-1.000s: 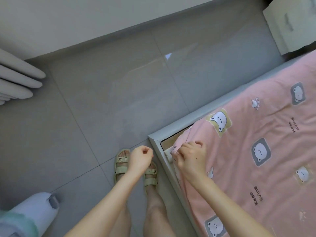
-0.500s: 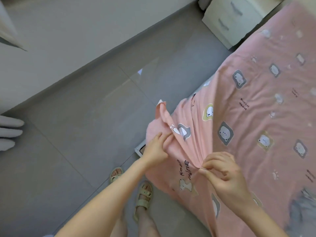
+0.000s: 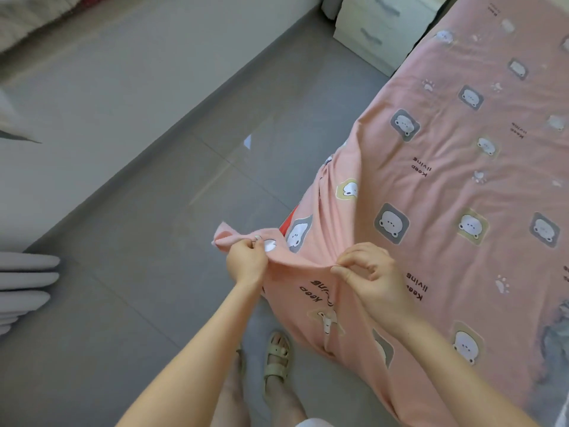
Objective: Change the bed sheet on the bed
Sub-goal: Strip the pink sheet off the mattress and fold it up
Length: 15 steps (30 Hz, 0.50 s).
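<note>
A pink bed sheet (image 3: 446, 186) printed with bear patches covers the bed on the right. Its near corner is lifted off the bed and hangs over the grey floor. My left hand (image 3: 246, 260) grips the tip of that corner, which sticks out to the left of my fingers. My right hand (image 3: 369, 272) pinches the sheet's edge a little further right, between thumb and forefinger. The cloth sags in folds between and below both hands. A red patch (image 3: 288, 218) shows under the lifted sheet.
Grey tiled floor (image 3: 154, 241) fills the left and middle. A white bedside cabinet (image 3: 375, 35) stands at the top beside the bed. Grey curtain folds (image 3: 24, 282) hang at the left edge. My feet in sandals (image 3: 277, 362) stand below the hands.
The sheet's corner has come off the bed frame and is lifted. My left hand, free a second ago, now grips the corner tip. The view has swung toward the bed.
</note>
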Available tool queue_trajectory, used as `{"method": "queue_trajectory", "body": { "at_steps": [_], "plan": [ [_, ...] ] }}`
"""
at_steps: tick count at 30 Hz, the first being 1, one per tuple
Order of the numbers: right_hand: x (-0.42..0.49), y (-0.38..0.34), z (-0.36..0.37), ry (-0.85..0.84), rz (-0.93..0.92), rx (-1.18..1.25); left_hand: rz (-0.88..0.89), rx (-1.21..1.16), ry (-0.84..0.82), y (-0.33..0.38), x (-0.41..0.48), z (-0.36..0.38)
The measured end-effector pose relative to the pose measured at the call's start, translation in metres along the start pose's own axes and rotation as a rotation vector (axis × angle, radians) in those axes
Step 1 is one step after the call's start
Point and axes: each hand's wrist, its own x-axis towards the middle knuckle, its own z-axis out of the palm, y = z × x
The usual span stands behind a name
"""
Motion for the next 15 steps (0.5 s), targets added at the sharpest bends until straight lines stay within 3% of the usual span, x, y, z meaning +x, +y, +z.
{"method": "queue_trajectory", "body": {
  "at_steps": [2,6,12,15],
  "plan": [
    [0.002,0.01,0.004,0.039,0.072,-0.014,0.055,-0.041,0.114,0.004,0.001,-0.031],
    [0.0,0.024,0.022,0.075,0.121,-0.101,0.194,0.029,0.101,-0.008,-0.03,-0.072],
    [-0.055,0.039,0.071,-0.348,0.334,-0.374,0.31,0.08,0.132,-0.009,-0.094,-0.103],
    [-0.082,0.036,0.093,-0.342,0.296,-0.3,0.395,0.058,0.119,0.006,-0.119,-0.111]
  ]
}}
